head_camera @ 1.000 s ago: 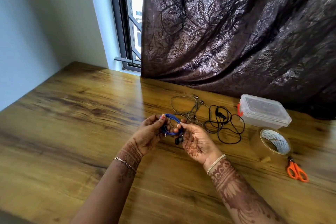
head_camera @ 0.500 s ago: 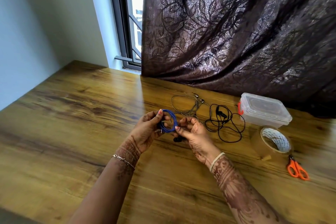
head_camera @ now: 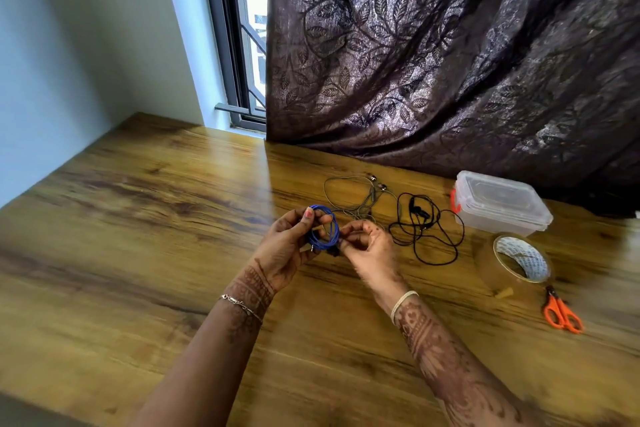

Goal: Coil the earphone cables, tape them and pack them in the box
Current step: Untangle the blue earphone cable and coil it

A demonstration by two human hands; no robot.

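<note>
A blue earphone cable (head_camera: 323, 230) is wound into a small coil held between both hands above the wooden table (head_camera: 138, 236). My left hand (head_camera: 289, 248) grips the coil's left side with thumb and fingers. My right hand (head_camera: 369, 246) pinches the coil's right side, where dark earbuds hang. A grey earphone (head_camera: 360, 196) and a black earphone (head_camera: 424, 229) lie loose on the table behind my hands. The clear plastic box (head_camera: 498, 203) with its lid on stands at the right.
A roll of brown tape (head_camera: 519, 262) lies in front of the box, with orange scissors (head_camera: 562, 312) nearer to me. A dark patterned curtain (head_camera: 450, 62) hangs behind the table, and a window (head_camera: 249, 31) is at the back left.
My right hand turned from palm-up to a pinch on the coil's right side. The coil stayed between both hands and looks tighter.
</note>
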